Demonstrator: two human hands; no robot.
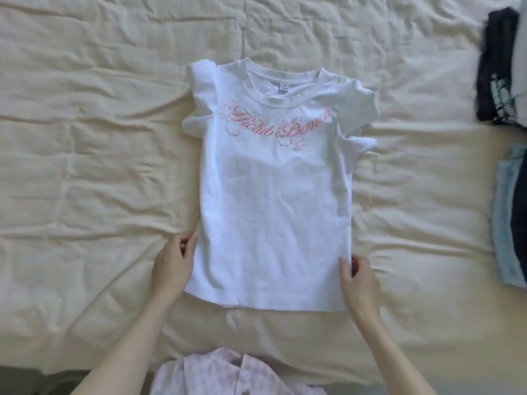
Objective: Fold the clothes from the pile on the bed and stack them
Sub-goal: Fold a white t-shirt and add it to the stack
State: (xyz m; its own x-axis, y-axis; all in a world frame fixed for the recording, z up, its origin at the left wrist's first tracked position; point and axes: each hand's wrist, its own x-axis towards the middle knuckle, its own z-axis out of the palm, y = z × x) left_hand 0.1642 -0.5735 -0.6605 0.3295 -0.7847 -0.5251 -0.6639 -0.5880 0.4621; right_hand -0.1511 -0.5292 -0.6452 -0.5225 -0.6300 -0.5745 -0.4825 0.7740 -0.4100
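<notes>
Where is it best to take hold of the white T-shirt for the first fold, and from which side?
Probably at its long side edges near the hem. The white T-shirt lies flat, print up, collar away from the person, so both edges are free. The left hand and right hand already pinch these edges from outside. Coming from the sides lets each edge fold inward over the middle.

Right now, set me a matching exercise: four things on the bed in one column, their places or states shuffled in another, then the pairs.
Things:
1. white T-shirt
2. left hand
3. dark folded clothes
4. floral shirt

Places or states:
A. at the bottom edge, nearest the person
B. spread flat, print facing up
C. stacked at the far right
D. grips the T-shirt's lower side edge

Pairs: 1-B, 2-D, 3-C, 4-A
</notes>
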